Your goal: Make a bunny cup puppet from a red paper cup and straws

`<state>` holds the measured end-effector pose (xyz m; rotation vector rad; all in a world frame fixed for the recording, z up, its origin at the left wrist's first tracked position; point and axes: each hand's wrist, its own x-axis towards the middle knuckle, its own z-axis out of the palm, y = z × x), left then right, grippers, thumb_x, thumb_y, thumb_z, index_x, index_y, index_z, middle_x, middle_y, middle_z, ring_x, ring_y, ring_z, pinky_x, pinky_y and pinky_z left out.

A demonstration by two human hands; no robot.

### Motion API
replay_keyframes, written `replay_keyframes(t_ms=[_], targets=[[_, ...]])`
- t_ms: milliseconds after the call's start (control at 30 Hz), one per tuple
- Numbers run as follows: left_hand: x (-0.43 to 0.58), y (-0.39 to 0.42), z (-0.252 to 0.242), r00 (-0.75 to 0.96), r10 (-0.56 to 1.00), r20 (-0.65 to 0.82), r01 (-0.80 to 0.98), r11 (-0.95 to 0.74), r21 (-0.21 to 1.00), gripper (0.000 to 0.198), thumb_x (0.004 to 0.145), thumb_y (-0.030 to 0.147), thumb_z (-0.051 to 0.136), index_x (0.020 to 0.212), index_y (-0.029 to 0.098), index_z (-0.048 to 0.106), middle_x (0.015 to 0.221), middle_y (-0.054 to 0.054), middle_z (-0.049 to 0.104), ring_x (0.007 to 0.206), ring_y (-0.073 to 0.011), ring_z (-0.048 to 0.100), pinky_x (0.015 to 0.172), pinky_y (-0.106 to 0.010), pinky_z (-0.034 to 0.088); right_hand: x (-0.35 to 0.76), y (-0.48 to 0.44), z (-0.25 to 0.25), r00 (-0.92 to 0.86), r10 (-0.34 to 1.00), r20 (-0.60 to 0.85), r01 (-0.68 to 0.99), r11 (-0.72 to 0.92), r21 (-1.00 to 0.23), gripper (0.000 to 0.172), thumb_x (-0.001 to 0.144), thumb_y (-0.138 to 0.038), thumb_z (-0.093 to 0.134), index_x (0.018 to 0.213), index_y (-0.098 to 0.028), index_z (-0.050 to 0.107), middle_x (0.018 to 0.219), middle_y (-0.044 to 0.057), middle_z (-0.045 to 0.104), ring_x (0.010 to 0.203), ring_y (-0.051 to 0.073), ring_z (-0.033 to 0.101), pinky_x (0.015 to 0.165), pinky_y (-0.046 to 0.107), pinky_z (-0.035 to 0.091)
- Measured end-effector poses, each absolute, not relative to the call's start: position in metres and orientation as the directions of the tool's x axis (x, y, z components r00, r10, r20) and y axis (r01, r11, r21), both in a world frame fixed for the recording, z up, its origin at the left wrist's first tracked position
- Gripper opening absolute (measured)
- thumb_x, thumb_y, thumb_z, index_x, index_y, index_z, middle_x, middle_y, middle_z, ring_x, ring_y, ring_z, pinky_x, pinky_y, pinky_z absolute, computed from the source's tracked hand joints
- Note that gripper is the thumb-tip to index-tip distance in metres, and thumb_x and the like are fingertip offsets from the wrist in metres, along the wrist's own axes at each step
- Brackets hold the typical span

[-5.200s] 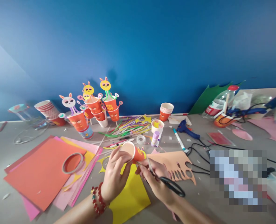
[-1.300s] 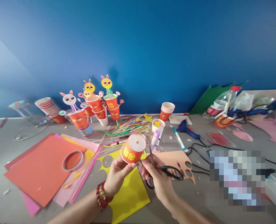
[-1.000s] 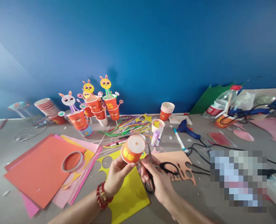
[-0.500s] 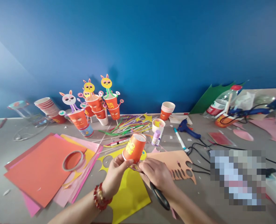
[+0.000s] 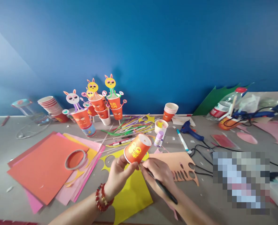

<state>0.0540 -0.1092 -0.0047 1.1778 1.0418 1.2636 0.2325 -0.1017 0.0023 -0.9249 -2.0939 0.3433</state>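
Observation:
My left hand (image 5: 119,175) grips an orange paper cup (image 5: 137,149) by its rim, bottom end tilted up and away from me. My right hand (image 5: 159,171) is closed round black scissors (image 5: 162,188). Their handles point back along my wrist and the blade tips meet the cup's rim between my two hands. A yellow paper sheet (image 5: 131,196) lies under both hands. A peach cut-out sheet (image 5: 179,163) with oval holes lies just right of my right hand.
Orange and pink paper (image 5: 46,166) with a tape ring (image 5: 75,155) lies at left. Bunny cups (image 5: 96,106), cup stacks (image 5: 51,107) (image 5: 169,111) and pipe cleaners (image 5: 129,125) stand behind. A blue glue gun (image 5: 190,130), cables (image 5: 203,150), a glue stick (image 5: 159,138) and a bottle (image 5: 225,103) lie right.
The cup's white bottom no longer faces me; it has turned up and away. The scissors have swung round, handles now along my wrist, tips at the cup's rim.

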Motion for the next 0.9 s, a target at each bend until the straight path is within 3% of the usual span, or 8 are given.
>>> replay_keyframes(t_ms=[133,233,300,433,567,700,800,900], targets=[[0.052,-0.115,-0.004,0.002,0.98,0.198,0.104,-0.197,0.975,0.018,0.083,0.033,0.073,0.085,0.016,0.076,0.077,-0.008,0.077,0.076,-0.0244,0.071,0.076,-0.032,0.055,0.229,-0.112,0.005,-0.29,0.88,0.376,0.391,0.468,-0.793,0.026,0.099,-0.029,0.052,0.073,-0.024,0.051,0.062,-0.002,0.058,0.054,0.015,0.055,0.054,0.026,0.038],[0.051,-0.118,-0.002,-0.044,0.966,0.256,0.222,-0.24,0.945,0.016,0.08,0.031,0.076,0.086,0.017,0.077,0.078,-0.007,0.077,0.074,-0.0242,0.071,0.076,-0.032,0.054,0.226,-0.118,0.005,-0.262,0.937,0.231,0.284,0.304,-0.909,0.026,0.1,-0.034,0.049,0.077,-0.024,0.052,0.062,-0.003,0.059,0.051,0.014,0.058,0.053,0.024,0.042],[0.051,-0.116,0.0,-0.031,0.973,0.227,0.152,-0.22,0.964,0.018,0.08,0.033,0.076,0.083,0.016,0.076,0.076,-0.007,0.077,0.072,-0.0233,0.07,0.072,-0.031,0.054,0.224,-0.119,0.004,-0.225,0.946,0.234,0.279,0.293,-0.915,0.029,0.099,-0.036,0.052,0.073,-0.023,0.051,0.061,-0.003,0.059,0.05,0.013,0.057,0.053,0.024,0.042],[0.052,-0.108,0.005,0.077,0.996,0.046,-0.194,-0.03,0.981,0.025,0.079,0.038,0.076,0.081,0.013,0.074,0.066,-0.005,0.071,0.06,-0.0168,0.063,0.063,-0.027,0.054,0.222,-0.116,0.005,-0.23,0.926,0.301,0.345,0.366,-0.864,0.029,0.096,-0.038,0.058,0.071,-0.023,0.056,0.061,-0.003,0.057,0.052,0.013,0.052,0.052,0.025,0.037],[0.052,-0.103,0.003,0.124,0.992,-0.032,-0.313,0.07,0.947,0.026,0.085,0.039,0.071,0.082,0.014,0.07,0.068,-0.003,0.067,0.062,-0.0146,0.06,0.065,-0.026,0.053,0.224,-0.112,0.009,-0.288,0.946,0.145,0.266,0.225,-0.938,0.027,0.097,-0.041,0.055,0.078,-0.023,0.059,0.067,-0.002,0.059,0.058,0.015,0.059,0.054,0.025,0.044],[0.053,-0.107,-0.004,0.091,0.974,0.209,-0.006,-0.209,0.978,0.015,0.088,0.031,0.068,0.092,0.017,0.067,0.088,-0.006,0.07,0.084,-0.021,0.065,0.081,-0.033,0.052,0.225,-0.112,0.011,-0.24,0.97,0.036,0.099,0.061,-0.993,0.029,0.096,-0.047,0.056,0.082,-0.022,0.059,0.07,-0.001,0.063,0.064,0.016,0.065,0.061,0.025,0.05],[0.053,-0.109,-0.004,0.084,0.893,0.442,0.278,-0.447,0.85,0.006,0.088,0.021,0.066,0.094,0.019,0.063,0.096,-0.007,0.069,0.092,-0.0216,0.063,0.086,-0.034,0.049,0.222,-0.112,0.012,-0.222,0.975,0.013,-0.017,0.009,-1.0,0.034,0.095,-0.051,0.058,0.079,-0.021,0.059,0.067,-0.001,0.063,0.06,0.014,0.063,0.06,0.024,0.049],[0.053,-0.107,-0.001,0.108,0.835,0.539,0.376,-0.536,0.756,0.004,0.092,0.016,0.059,0.091,0.02,0.06,0.092,-0.006,0.068,0.088,-0.0201,0.063,0.082,-0.033,0.048,0.22,-0.113,0.011,-0.251,0.968,0.006,-0.108,-0.022,-0.994,0.038,0.094,-0.054,0.058,0.076,-0.02,0.058,0.069,-0.001,0.064,0.057,0.013,0.061,0.059,0.024,0.049]])
